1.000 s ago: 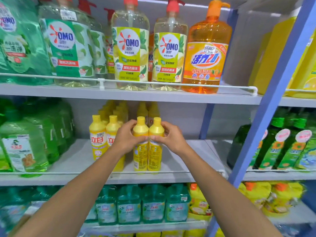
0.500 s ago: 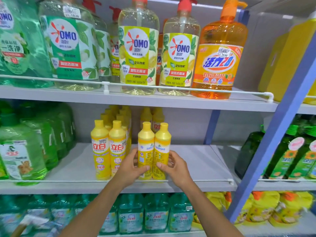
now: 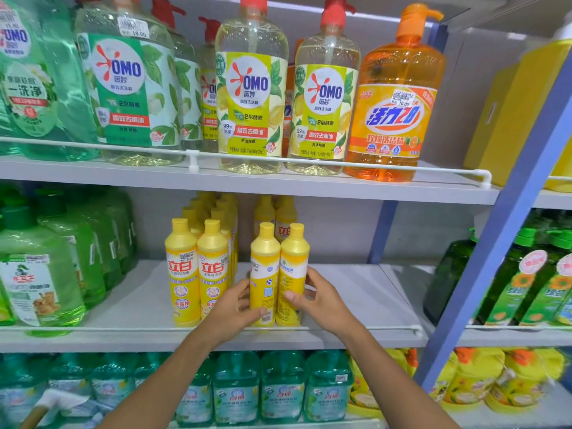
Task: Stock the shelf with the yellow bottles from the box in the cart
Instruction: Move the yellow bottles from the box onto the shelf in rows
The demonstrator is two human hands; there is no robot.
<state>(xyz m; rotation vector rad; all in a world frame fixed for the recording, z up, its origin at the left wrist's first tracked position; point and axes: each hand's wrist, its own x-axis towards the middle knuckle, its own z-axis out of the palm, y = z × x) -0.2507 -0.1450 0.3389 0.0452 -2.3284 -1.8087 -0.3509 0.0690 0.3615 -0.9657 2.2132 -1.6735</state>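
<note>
Two yellow bottles stand upright side by side at the front of the middle shelf (image 3: 356, 305), their back labels facing me. My left hand (image 3: 235, 308) grips the lower part of the left bottle (image 3: 264, 267). My right hand (image 3: 318, 300) grips the lower part of the right bottle (image 3: 294, 264). To their left stand two rows of the same yellow bottles (image 3: 198, 267), front labels out. More yellow bottles (image 3: 275, 215) stand behind the held pair. The box and the cart are out of view.
A white guard rail (image 3: 371, 329) runs along the shelf's front edge. Green jugs (image 3: 40, 274) fill the shelf's left end. Large pump bottles (image 3: 250, 97) stand on the shelf above. A blue upright (image 3: 483, 274) bounds the bay on the right.
Both hands slid from the bottle necks down to the lower bodies. The two bottles went from being lifted over the rail to standing on the shelf.
</note>
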